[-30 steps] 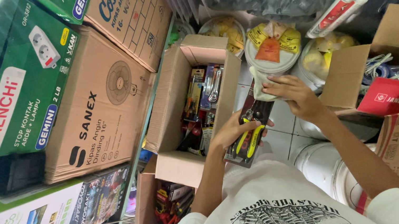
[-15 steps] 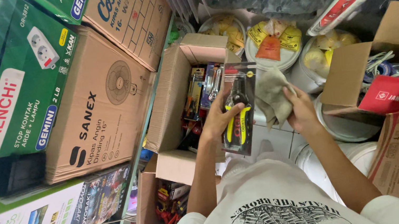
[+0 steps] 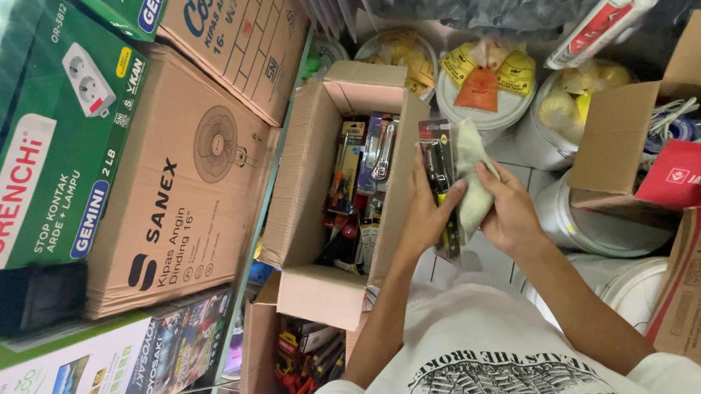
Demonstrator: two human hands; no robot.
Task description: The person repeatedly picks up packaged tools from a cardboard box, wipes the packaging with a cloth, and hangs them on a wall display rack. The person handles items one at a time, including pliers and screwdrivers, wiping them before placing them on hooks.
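Pinching a black-carded tool pack (image 3: 441, 187), left grip (image 3: 422, 218); right grip (image 3: 508, 214) clutching pale cloth (image 3: 472, 178)

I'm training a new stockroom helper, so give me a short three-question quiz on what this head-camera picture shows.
1. True or false: the left hand holds a flat carded pack of dark and yellow tools.
2. What does the right hand press against that pack? A) a pale crumpled cloth B) a red screwdriver C) a roll of tape
3. Fill in: beside the left hand stands an open brown ____ box with packaged hand tools inside.

Key: 1 true; 2 A; 3 cardboard.
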